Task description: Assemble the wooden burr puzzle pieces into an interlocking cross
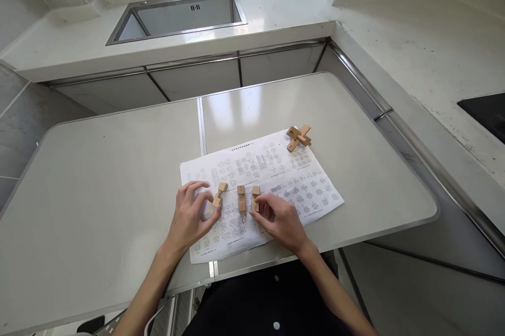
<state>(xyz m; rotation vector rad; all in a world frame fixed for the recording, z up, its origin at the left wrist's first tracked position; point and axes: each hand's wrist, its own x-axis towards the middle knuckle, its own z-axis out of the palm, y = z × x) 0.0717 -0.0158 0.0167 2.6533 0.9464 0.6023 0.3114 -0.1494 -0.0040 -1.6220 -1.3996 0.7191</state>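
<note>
Three wooden pieces (240, 197) between hands, left hand (192, 216), right hand (281, 220)

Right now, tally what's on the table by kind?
Loose notched wooden pieces: 3, left, middle, right
Assembled wooden cross puzzle: 1
Printed instruction sheet: 1
Total: 5

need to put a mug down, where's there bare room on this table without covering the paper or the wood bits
The table is bare left of the instruction sheet, and also right of it toward the rounded corner. The sheet's near middle is crowded: left hand, right hand and three wooden pieces. An assembled wooden cross sits on its far corner.
</note>
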